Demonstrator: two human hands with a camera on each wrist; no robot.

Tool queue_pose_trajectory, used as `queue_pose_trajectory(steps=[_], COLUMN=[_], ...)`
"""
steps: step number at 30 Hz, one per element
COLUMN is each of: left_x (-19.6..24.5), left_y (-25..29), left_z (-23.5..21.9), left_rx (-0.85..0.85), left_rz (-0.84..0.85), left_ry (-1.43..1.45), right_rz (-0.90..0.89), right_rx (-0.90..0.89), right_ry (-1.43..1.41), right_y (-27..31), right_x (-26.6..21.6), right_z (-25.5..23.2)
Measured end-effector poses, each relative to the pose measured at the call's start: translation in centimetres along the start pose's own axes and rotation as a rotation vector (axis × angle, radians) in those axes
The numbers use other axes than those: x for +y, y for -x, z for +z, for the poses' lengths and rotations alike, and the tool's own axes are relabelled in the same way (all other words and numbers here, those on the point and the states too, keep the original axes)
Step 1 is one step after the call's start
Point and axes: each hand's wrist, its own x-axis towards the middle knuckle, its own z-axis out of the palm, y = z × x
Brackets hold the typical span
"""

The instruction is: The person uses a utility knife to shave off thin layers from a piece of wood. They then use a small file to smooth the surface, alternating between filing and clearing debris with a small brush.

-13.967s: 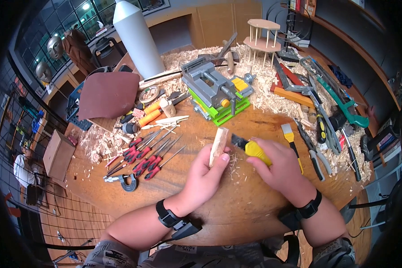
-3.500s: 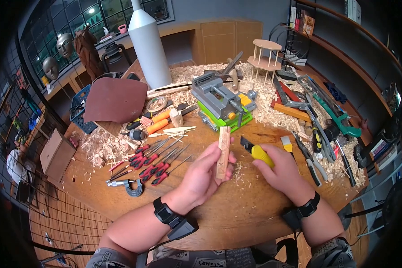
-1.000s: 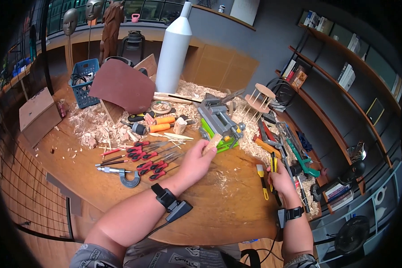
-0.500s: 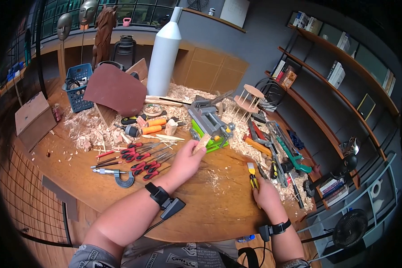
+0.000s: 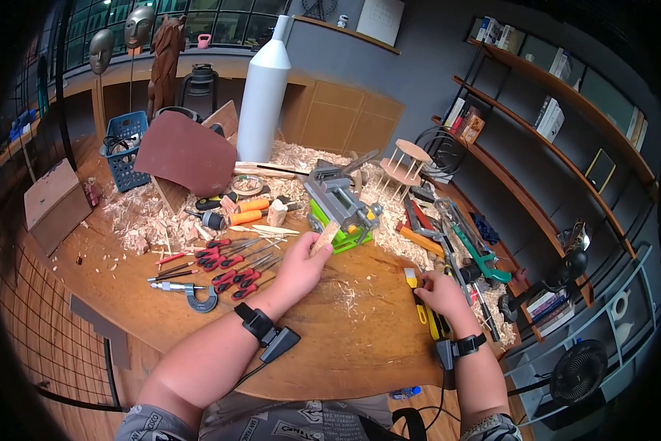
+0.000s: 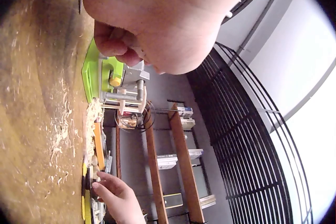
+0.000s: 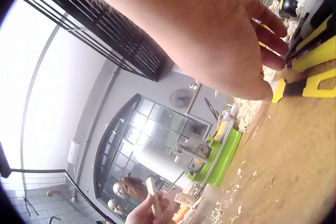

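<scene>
My left hand [image 5: 301,264] holds a short pale wooden stick [image 5: 327,235] upright over the table, in front of the grey vise on its green base [image 5: 343,213]. The stick also shows in the right wrist view, where its wood [image 7: 152,192] rises out of the left hand. My right hand [image 5: 442,295] is low at the right side, with loosely bent fingers and nothing seen between them. Beneath it lies the yellow-and-black utility knife [image 5: 438,325], beside a flat brush with a yellow handle [image 5: 421,312]. Pliers near the fingertips are partly hidden by the hand.
Red-handled files [image 5: 231,278] and a micrometer [image 5: 200,297] lie left of the left forearm. Wood shavings [image 5: 150,217] surround the tools at the back. A green-handled saw [image 5: 485,264] lies at the right. A tall white bottle-shaped object [image 5: 263,103] stands behind the vise.
My right hand has carried the utility knife from beside the stick to the tools at the right and let go of it. My left hand still holds the stick. The head view has swung right.
</scene>
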Motion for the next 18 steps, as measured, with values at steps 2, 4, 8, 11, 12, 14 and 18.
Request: queue_pose_trajectory(steps=[2,4,8,11,12,14,18], left_x=[-0.4,-0.2,-0.3,-0.1,0.1,0.3,-0.6], left_y=[-0.1,-0.2,-0.3,-0.4,-0.4,-0.4,-0.9], left_z=[0.1,-0.1,-0.1,-0.3,-0.3,-0.5,-0.6], left_rx=[0.021,0.006,0.028,0.016,0.021,0.009,0.004], left_rz=[0.03,-0.005,0.049,0.02,0.016,-0.036,-0.117], left_ry=[0.006,0.012,0.019,0.025,0.026,0.058,0.085], right_rz=[-0.022,-0.045,-0.119,-0.015,-0.018,0.051,-0.344], right_rx=[-0.037,-0.075,-0.009,-0.262,-0.266,-0.2,0.046], right_ry=[0.079,0.157,0.199,0.08,0.083,0.102,-0.028], right_y=[-1.1,-2.5,-4.2,-3.1,-3.3,-3.6,-1.8], right_x=[0.5,1.2,1.9,-1.6,-1.2,0.0,0.7], right_z=[1.0,2.4,3.5,0.7,1.0,1.6,0.7])
